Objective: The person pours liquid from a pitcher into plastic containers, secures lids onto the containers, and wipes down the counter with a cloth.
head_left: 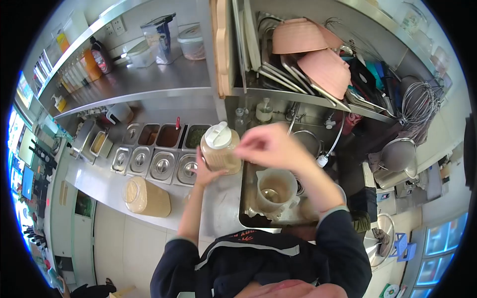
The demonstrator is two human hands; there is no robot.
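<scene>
A clear plastic jug (222, 158) with a white lid (218, 135) stands upright on the counter at the sink's left edge, with pale contents. My left hand (204, 173) is wrapped round its near left side, thumb along the front. Raised beside the jug's right side, my right hand (267, 145) is blurred, its fingers curled together; what they hold, if anything, cannot be made out. Below that hand, a translucent measuring jug (276, 190) sits in the sink (247, 203) with a little liquid at its bottom.
Lidded steel pans (163, 166) and open ones line the counter's back left. A tall container of tan contents (151, 197) stands near the front edge. Overhead, a shelf (149, 84) holds bottles and tubs; pink bowls (325, 69) and whisks (420, 102) crowd the right one.
</scene>
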